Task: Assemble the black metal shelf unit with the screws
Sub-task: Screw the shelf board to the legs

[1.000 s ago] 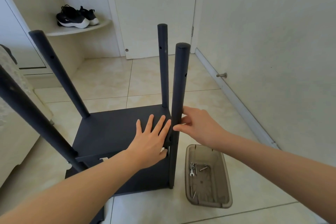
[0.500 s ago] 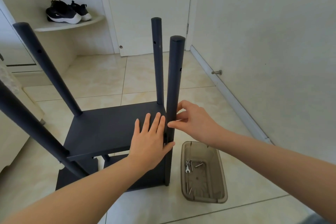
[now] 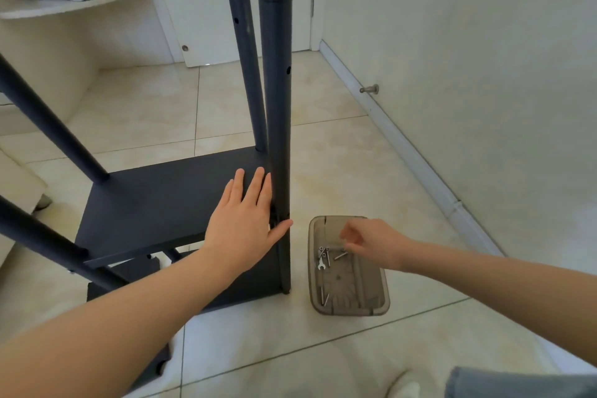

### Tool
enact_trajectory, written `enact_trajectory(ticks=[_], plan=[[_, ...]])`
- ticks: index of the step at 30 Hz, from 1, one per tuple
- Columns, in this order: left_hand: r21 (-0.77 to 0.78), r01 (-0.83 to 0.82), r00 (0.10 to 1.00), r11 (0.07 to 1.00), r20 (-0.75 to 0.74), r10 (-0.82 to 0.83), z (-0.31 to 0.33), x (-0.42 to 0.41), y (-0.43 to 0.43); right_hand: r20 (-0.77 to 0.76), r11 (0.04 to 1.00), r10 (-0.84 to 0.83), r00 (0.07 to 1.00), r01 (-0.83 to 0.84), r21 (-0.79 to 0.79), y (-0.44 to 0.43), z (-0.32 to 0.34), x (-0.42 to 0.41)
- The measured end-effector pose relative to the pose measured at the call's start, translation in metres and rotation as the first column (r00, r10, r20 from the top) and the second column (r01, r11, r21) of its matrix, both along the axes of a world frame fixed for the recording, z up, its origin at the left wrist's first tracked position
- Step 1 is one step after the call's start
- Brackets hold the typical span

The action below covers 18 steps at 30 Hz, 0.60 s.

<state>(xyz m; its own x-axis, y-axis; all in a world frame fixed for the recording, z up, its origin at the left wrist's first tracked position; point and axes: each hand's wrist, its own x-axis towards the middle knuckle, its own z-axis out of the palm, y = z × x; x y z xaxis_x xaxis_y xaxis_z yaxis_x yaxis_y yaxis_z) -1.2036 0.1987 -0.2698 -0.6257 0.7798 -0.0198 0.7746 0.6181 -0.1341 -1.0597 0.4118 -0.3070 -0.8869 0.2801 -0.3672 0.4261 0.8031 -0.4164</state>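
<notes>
The black shelf unit (image 3: 161, 203) stands on the floor (image 3: 339, 171), with open tile toward the wall (image 3: 468, 42). Its posts run upright, the near post (image 3: 277, 107) just beside the screw tray (image 3: 384, 294). The left hand (image 3: 242, 220) lies flat on the shelf panel (image 3: 145, 197). The right hand (image 3: 371, 241) has left the post and is blurred over the screws (image 3: 326, 255), its grip unclear.

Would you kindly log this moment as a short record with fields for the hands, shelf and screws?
Left hand: flat on the shelf panel, thumb against the near post
Right hand: above the tray, fingers curled, blurred; grip unclear
Screws: loose in the tray beside a small wrench
Tray: on the floor, right of the near post
</notes>
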Motion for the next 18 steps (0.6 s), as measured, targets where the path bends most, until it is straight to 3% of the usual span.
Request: enact_trajectory(ticks=[9,18], plan=[[0.017,0.001,1.000,1.000,0.030,-0.001,0.005,0.001,0.002,0.217,0.998,-0.060,0.974,0.063,-0.008,0.005,-0.109,-0.017],[0.063,-0.005,0.998,0.998,0.067,0.001,0.008,0.002,0.000,0.367,0.988,0.045,0.929,0.012,-0.152,-0.022,-0.173,-0.025]])
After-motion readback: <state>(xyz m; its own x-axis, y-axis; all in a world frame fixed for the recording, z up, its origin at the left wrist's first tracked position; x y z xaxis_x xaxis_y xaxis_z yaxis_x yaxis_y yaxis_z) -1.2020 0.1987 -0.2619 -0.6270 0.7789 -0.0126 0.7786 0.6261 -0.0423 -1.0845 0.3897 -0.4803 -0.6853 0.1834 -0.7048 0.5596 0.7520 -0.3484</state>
